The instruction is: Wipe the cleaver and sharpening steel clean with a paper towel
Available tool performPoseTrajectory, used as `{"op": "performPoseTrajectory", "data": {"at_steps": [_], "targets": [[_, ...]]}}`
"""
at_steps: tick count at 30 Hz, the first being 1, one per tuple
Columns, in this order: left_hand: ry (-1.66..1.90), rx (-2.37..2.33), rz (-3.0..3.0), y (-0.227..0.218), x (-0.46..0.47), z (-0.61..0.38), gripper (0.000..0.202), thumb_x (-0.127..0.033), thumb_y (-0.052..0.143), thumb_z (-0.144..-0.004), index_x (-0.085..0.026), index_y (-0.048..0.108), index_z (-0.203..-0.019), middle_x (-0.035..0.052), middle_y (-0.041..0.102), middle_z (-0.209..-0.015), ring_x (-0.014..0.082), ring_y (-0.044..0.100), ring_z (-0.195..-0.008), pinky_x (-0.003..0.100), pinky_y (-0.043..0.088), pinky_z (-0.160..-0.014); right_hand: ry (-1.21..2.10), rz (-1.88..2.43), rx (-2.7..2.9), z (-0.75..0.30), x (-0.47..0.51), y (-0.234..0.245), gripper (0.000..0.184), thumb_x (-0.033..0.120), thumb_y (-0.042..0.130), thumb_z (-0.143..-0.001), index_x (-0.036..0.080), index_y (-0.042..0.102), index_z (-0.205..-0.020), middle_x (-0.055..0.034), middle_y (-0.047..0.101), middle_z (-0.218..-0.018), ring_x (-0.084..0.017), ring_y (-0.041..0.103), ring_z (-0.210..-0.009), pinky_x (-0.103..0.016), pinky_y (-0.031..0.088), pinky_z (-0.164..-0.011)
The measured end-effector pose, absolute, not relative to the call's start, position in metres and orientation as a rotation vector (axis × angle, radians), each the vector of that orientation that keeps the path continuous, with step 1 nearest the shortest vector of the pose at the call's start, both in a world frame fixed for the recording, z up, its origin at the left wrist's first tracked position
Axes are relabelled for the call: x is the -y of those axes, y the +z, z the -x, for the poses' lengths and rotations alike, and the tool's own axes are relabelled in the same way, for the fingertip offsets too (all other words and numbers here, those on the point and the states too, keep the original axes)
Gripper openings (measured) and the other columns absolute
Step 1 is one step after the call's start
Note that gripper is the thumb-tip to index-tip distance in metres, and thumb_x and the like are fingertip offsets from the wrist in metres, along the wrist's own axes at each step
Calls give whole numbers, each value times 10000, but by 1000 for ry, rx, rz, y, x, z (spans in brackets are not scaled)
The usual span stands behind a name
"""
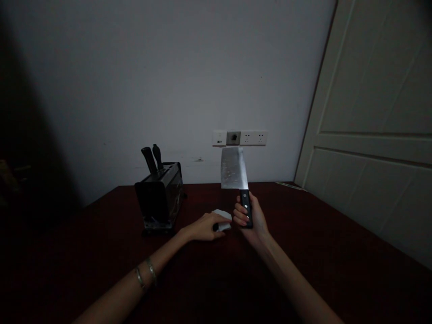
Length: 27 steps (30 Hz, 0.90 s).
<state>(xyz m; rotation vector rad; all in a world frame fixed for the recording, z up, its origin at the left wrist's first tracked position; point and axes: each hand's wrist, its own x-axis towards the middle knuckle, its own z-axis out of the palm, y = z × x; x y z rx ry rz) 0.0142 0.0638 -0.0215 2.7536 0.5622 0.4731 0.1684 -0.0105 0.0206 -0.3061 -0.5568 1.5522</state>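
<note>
My right hand (250, 216) is wrapped round the black riveted handle of a cleaver (233, 168). The cleaver stands upright above the table, its broad steel blade pointing up and bearing a few spots. To its left, my left hand (205, 226) is low over the table, its fingers curved over a white folded piece (222, 216) that looks like tissue or cloth. A small dark round end (215, 227) shows between thumb and fingers; what it belongs to is hidden. Two bracelets circle the left forearm.
A black knife block (157, 198) stands left of my hands on the dark red table (209, 279), with two black handles (148, 159) sticking out of its top. Behind are a wall with sockets (253, 138) and, at right, a pale door (371, 135). A thin strip (290, 185) lies at the back right.
</note>
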Motion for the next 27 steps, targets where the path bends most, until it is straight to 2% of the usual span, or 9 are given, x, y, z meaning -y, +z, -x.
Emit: {"op": "performPoseTrajectory", "data": {"at_steps": [4,7,10,13,16,19,22,27], "targets": [[491,-799,-2524,-12,-66,-13,334,-302,445,-828,-159,629,-1067,46,664,-974,158,597,-825,247,436,-749,1525,361,592,-167,11,21,326,409,407,-857,153,515,-686,92,351,-382,-17,227,-262,-113,193,-265],[442,-981,-2489,-4,-64,-12,314,-290,437,-815,-125,681,-923,42,681,-807,151,598,-702,226,426,-641,1475,429,622,-166,11,21,332,425,417,-856,155,516,-690,83,386,-385,-23,264,-252,-119,215,-260],[579,-1119,-2574,8,-52,-12,273,-282,460,-794,-150,692,-853,45,677,-775,156,595,-683,235,404,-608,1403,499,635,-165,11,22,328,426,429,-860,155,521,-700,50,458,-409,-57,399,-284,-127,249,-261],[951,-1204,-2697,22,-36,-12,223,-260,474,-789,-173,679,-799,46,657,-747,159,576,-691,258,397,-628,1385,554,627,-166,11,24,336,402,405,-889,139,536,-726,1,538,-464,-112,560,-398,-131,288,-270],[1383,-1030,-2826,34,-22,-11,168,-200,489,-782,-157,641,-727,44,629,-696,156,538,-691,283,394,-665,1405,581,627,-167,11,25,363,360,349,-922,117,555,-748,-38,595,-530,-142,634,-502,-148,372,-316],[1620,-745,-2923,42,-14,-10,120,-170,506,-774,-144,622,-762,36,627,-693,151,508,-683,304,387,-676,1404,592,618,-167,13,25,370,346,353,-924,109,567,-737,-74,638,-593,-165,669,-611,-213,509,-484],[1712,-607,-2992,46,-10,-8,111,-166,511,-771,-138,614,-803,35,620,-694,154,491,-691,327,390,-690,1418,583,627,-164,14,24,341,362,416,-899,111,576,-733,-100,665,-643,-178,673,-663,-277,545,-615],[1622,-297,-3180,47,-11,-4,179,-133,514,-763,-127,596,-923,58,643,-834,186,491,-840,371,409,-776,1439,533,690,-160,9,14,283,384,597,-792,106,603,-734,-70,660,-624,-166,654,-631,-279,535,-636]]}}
